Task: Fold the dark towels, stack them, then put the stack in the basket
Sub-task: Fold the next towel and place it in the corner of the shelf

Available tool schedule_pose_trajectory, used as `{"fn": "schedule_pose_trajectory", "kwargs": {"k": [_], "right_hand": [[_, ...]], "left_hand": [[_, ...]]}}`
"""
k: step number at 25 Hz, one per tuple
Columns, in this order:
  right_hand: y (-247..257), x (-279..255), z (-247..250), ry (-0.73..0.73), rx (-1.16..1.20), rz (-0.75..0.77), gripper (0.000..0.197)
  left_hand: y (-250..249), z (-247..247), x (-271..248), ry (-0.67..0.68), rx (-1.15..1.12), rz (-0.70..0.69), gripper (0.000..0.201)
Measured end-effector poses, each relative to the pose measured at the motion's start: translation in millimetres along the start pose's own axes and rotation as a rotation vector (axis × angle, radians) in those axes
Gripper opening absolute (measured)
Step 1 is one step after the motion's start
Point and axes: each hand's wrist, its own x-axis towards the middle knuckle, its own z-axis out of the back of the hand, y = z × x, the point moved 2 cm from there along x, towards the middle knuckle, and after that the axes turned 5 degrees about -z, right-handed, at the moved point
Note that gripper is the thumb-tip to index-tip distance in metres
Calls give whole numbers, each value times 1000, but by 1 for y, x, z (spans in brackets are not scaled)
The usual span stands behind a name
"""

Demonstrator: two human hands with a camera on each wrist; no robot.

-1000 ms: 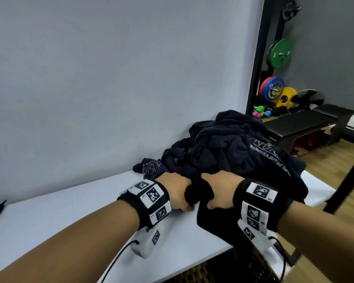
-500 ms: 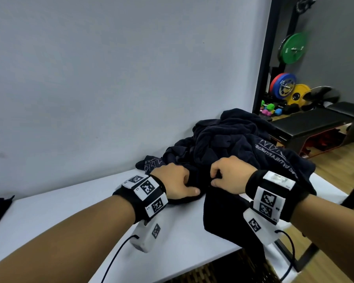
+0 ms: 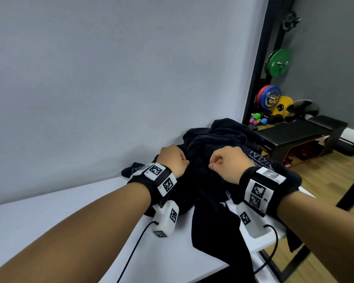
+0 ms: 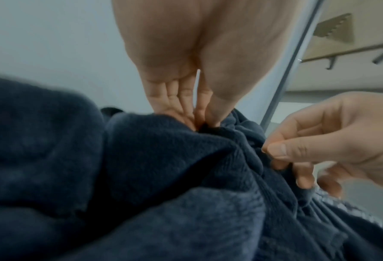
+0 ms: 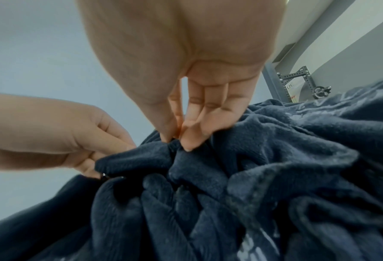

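Note:
A heap of dark navy towels (image 3: 223, 139) lies crumpled at the far right end of the white table (image 3: 90, 221). One dark towel (image 3: 211, 211) is lifted off the heap and hangs over the table's front edge. My left hand (image 3: 175, 160) pinches its top edge between thumb and fingers (image 4: 199, 113). My right hand (image 3: 226, 162) pinches the same edge a short way to the right, thumb against fingers (image 5: 186, 134). The towel (image 5: 230, 185) bunches in folds below both hands. No basket is in view.
A grey wall (image 3: 110, 78) runs close behind the table. To the right stand a black post (image 3: 258, 58), a black bench (image 3: 298, 133) and coloured weight plates (image 3: 274, 99) on a wooden floor. Cables hang from both wrist units.
Both hands have risen from the table top and moved toward the heap, lifting the towel's edge with them. The gap between the hands has widened slightly.

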Motion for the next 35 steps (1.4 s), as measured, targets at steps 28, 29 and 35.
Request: {"fn": "schedule_pose_trajectory", "kwargs": {"k": [28, 29, 35], "right_hand": [[105, 52, 134, -435, 285, 266, 21], [115, 47, 135, -386, 318, 300, 18], [163, -3, 77, 101, 718, 225, 16]], "left_hand": [[37, 225, -26, -523, -455, -161, 18], [47, 227, -36, -458, -402, -144, 30], [123, 257, -111, -423, 140, -2, 9]]}}
